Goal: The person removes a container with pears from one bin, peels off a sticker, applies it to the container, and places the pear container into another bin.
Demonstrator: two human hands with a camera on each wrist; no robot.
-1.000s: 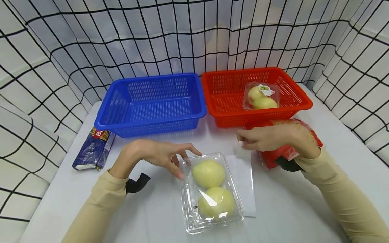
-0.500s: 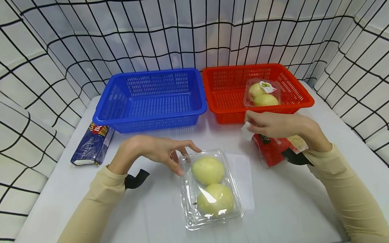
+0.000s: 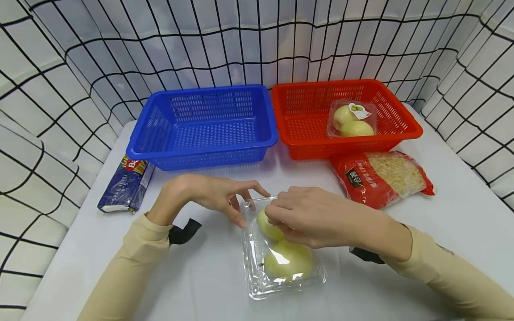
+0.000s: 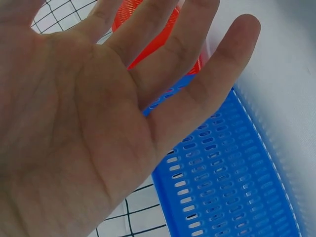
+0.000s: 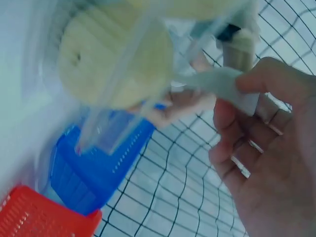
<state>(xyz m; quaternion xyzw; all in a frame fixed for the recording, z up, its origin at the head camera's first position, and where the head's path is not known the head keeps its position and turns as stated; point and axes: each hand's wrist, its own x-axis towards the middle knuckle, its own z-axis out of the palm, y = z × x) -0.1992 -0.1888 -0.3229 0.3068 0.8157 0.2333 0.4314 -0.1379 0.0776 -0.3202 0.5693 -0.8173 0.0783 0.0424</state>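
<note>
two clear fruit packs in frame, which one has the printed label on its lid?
The clear plastic clamshell of two yellow-green fruits inside the red plastic basket: that pack carries a white label. The clamshell under the hands shows no such label on its visible lid.

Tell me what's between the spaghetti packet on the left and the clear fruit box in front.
In the head view, the left hand lies between the spaghetti packet and the clear fruit box, fingertips at the box's corner; otherwise only white table.

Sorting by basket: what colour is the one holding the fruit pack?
Red basket, clearest in the head view.
</note>
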